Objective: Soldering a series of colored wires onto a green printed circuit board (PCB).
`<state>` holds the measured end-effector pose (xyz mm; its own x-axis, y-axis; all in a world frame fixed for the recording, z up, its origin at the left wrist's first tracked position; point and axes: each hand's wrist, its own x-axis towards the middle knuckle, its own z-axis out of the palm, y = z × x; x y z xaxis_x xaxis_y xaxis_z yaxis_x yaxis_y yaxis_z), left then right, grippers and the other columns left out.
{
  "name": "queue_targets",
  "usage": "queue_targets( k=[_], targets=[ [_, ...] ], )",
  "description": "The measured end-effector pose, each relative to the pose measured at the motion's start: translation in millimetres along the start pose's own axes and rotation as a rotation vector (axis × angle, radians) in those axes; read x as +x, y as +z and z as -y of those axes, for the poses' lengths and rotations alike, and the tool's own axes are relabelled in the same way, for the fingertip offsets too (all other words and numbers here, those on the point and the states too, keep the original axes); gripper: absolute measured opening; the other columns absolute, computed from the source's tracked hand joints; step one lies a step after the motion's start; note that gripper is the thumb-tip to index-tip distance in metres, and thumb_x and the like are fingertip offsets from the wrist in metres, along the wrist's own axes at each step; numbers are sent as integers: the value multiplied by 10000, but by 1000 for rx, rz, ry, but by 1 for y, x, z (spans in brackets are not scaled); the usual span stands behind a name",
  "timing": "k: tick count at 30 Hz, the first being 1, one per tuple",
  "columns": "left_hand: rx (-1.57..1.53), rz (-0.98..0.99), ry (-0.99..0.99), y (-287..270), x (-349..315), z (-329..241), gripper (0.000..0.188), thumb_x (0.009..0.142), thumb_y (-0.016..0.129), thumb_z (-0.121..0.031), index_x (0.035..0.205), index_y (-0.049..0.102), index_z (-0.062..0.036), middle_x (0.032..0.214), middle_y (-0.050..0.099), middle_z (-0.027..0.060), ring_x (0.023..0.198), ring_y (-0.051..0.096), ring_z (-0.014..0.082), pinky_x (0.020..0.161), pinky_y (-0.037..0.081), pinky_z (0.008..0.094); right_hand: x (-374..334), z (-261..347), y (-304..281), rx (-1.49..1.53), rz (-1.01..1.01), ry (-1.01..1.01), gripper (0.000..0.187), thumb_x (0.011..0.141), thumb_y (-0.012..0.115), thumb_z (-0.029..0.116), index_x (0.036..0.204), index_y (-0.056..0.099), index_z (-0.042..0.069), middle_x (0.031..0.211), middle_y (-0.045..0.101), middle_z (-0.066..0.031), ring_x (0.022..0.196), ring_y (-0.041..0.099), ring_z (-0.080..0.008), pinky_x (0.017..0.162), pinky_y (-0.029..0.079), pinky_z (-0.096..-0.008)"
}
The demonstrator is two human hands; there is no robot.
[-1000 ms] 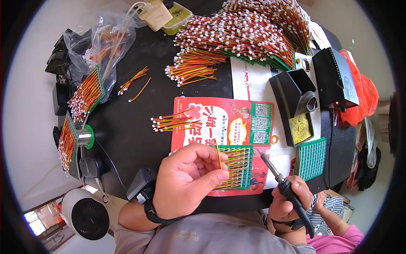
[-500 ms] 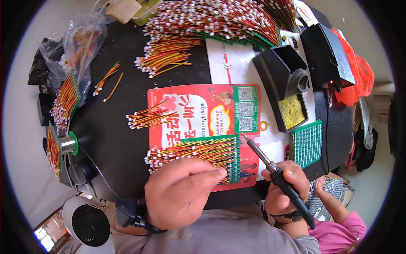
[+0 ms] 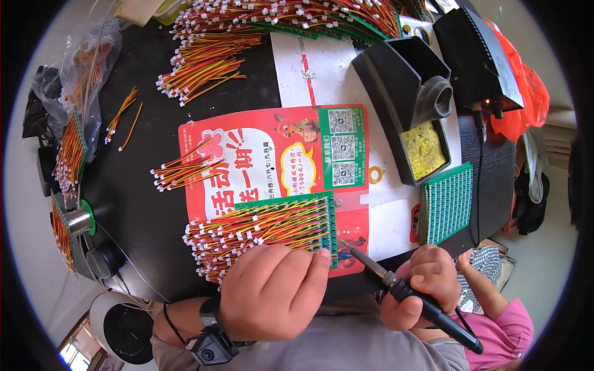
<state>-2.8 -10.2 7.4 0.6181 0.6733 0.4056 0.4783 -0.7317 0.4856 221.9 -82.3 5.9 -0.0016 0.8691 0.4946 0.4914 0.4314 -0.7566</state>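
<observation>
My right hand (image 3: pixel 427 281) grips a black-handled soldering iron (image 3: pixel 411 295). Its metal tip points up and left, just off the right edge of a green circuit board (image 3: pixel 331 222). Many red and yellow wires (image 3: pixel 260 226) with white connectors lie across that board, their connectors toward the left. Over the board's near side my left hand (image 3: pixel 275 290) is closed, thumb and forefinger pinched by the wire ends; whatever is in the pinch is hidden. The board rests on a red printed sheet (image 3: pixel 352 130), where a small bunch of loose wires (image 3: pixel 185 171) also lies.
A black iron stand (image 3: pixel 402 80) with yellow sponge (image 3: pixel 424 149) stands at right, before a black soldering station (image 3: pixel 476 59). Stacked green boards (image 3: pixel 448 204) lie near it. Wire heaps (image 3: pixel 278 18) fill the far side; a solder spool (image 3: pixel 80 221) is at left. Another person's pink sleeve (image 3: pixel 504 331) shows lower right.
The iron's tip has come nearer to me along the board's right edge, closer to my left fingertips. My left hand stays pinched at the wires. The whole view has shifted somewhat.
</observation>
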Motion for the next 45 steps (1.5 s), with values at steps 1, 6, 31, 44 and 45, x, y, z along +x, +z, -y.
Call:
queue_targets(
  k=[1, 6, 31, 44, 45],
  targets=[
    [12, 3, 0, 0, -1, 1, 220, 683, 754, 20, 901, 729, 38, 796, 627, 85, 642, 589, 221, 521, 454, 338, 0, 0, 1, 3, 4, 5, 290, 878, 743, 214, 1006, 550, 40, 724, 559, -45, 562, 536, -183, 481, 417, -316],
    [20, -8, -52, 6, -3, 5, 136, 738, 744, -16, 867, 705, 1, 786, 614, 63, 668, 597, 208, 511, 484, 314, 1, -2, 3, -3, 50, 23, 290, 838, 771, 190, 976, 560, 47, 719, 551, -44, 576, 541, -189, 480, 432, -323],
    [52, 54, -91, 6, -2, 5, 153, 726, 741, -22, 877, 717, -12, 780, 596, 56, 701, 597, 201, 545, 496, 307, 4, -2, 9, 0, 56, 54, 314, 795, 805, 157, 957, 565, 37, 678, 559, -45, 548, 542, -190, 473, 454, -306],
    [63, 76, -109, 5, -2, 3, 165, 727, 734, -28, 891, 720, -9, 786, 597, 58, 707, 597, 203, 567, 504, 315, 1, -1, 7, -3, 48, 46, 309, 820, 795, 188, 963, 564, 39, 705, 553, -47, 547, 535, -186, 472, 447, -308],
    [63, 68, -108, 5, -2, 3, 167, 727, 734, -29, 892, 720, -8, 787, 597, 59, 708, 597, 204, 565, 505, 315, 0, 0, 6, -12, 31, 55, 303, 832, 786, 196, 967, 563, 41, 719, 549, -46, 549, 532, -184, 475, 446, -308]
  ],
)
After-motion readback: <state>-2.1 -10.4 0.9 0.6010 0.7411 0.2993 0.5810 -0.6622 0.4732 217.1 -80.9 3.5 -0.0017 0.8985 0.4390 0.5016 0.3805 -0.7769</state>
